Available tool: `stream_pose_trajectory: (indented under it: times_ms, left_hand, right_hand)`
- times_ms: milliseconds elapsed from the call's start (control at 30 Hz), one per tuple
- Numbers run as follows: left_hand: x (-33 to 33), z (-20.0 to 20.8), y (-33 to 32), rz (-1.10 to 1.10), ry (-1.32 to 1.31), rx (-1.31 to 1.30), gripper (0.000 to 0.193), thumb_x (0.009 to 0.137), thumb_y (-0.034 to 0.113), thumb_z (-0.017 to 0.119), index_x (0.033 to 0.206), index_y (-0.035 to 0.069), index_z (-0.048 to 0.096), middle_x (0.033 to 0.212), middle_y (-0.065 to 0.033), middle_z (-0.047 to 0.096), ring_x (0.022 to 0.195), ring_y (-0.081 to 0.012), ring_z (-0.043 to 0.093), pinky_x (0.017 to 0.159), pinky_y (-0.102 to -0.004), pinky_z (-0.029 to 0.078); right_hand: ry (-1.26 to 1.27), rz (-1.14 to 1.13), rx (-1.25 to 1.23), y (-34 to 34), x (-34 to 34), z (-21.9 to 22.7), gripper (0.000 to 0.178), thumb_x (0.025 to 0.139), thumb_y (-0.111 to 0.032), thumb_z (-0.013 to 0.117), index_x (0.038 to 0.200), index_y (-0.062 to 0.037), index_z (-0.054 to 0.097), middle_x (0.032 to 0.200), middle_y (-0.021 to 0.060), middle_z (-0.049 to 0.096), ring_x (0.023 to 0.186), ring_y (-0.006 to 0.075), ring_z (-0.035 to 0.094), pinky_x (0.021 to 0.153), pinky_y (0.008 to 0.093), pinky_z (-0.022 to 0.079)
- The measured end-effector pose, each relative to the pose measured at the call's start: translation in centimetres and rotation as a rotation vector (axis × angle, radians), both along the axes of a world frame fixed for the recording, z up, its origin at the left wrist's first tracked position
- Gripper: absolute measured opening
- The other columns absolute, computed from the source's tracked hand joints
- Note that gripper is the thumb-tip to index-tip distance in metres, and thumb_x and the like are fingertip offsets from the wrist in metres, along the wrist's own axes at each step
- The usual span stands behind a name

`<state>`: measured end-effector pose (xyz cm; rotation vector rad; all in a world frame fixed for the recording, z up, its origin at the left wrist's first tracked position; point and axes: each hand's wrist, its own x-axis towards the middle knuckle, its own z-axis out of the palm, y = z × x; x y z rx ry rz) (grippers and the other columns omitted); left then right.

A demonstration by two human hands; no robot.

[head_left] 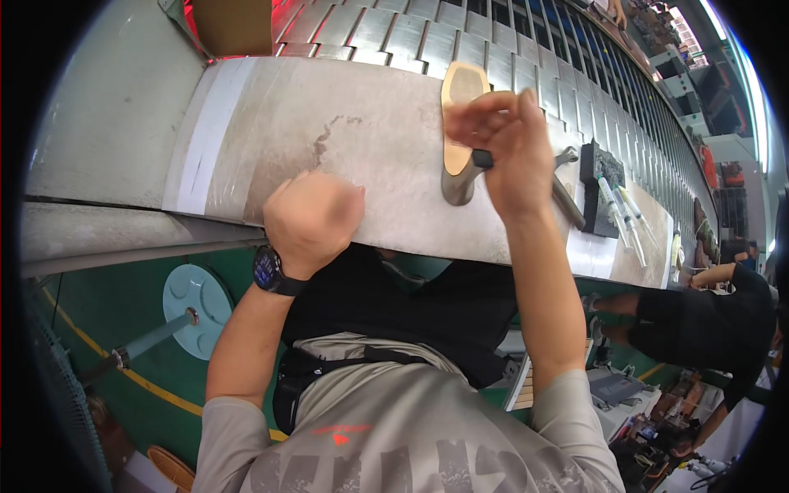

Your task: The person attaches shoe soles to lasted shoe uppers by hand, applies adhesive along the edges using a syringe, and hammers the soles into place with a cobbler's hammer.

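Observation:
My left hand (312,215), with a dark watch (267,269) on its wrist, is closed over the near edge of the worktable (386,156). Motion blurs its fingers, so anything inside them is hidden. My right hand (516,152) hovers over a tan, sole-shaped piece (465,86) with a grey heel-like end (459,187). Its thumb stands apart from the loosely bent, blurred fingers, and I see nothing gripped. A small black block-shaped end (482,158) shows beside the palm; whether it touches the hand, I cannot tell.
Metal conveyor slats (370,33) run along the far side. Right of my right wrist lie a dark handle (569,203), a wrench (567,154), a black block (610,177) and several syringes (629,214). Another person (707,324) is at the right. A light-blue disc (197,311) stands lower left.

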<state>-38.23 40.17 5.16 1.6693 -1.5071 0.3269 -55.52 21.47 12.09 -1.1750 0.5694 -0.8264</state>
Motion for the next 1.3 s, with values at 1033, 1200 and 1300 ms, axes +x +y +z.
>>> stream_pose_trajectory:
  times_ms: [1033, 1200, 1300]
  left_hand:
    - [20.0, 0.6, -34.2, 0.39, 0.213, 0.477, 0.082, 0.09, 0.046, 0.071, 0.143, -0.014, 0.051, 0.144, -0.0357, 0.056, 0.139, -0.041, 0.054, 0.117, -0.0448, 0.041]
    - [30.9, -3.3, -41.8, 0.854, 0.36, 0.617, 0.085, 0.089, 0.043, 0.068, 0.149, -0.008, 0.038, 0.158, -0.0261, 0.04, 0.144, -0.04, 0.045, 0.117, -0.0531, 0.039]
    - [35.5, -4.4, -44.0, 1.117, 0.317, 0.582, 0.083, 0.089, 0.042, 0.066, 0.149, -0.007, 0.038, 0.159, -0.0256, 0.038, 0.147, -0.0368, 0.04, 0.119, -0.0515, 0.033]
  right_hand:
    - [0.766, -0.13, -1.017, -0.5, -8.0, -3.5, 0.033, 0.076, -0.006, 0.08, 0.105, 0.0007, 0.067, 0.146, 0.0317, 0.054, 0.139, 0.0531, 0.048, 0.115, 0.0613, 0.037]
    - [0.74, -0.083, -0.859, -1.0, -7.7, -2.8, 0.027, 0.078, -0.006, 0.077, 0.102, -0.0005, 0.066, 0.149, 0.0328, 0.052, 0.142, 0.0542, 0.046, 0.117, 0.0649, 0.032]
    - [0.813, 0.012, -0.833, -1.3, -7.8, -2.8, 0.024, 0.081, -0.009, 0.073, 0.102, -0.0005, 0.066, 0.143, 0.0328, 0.057, 0.137, 0.0531, 0.052, 0.117, 0.0665, 0.03]
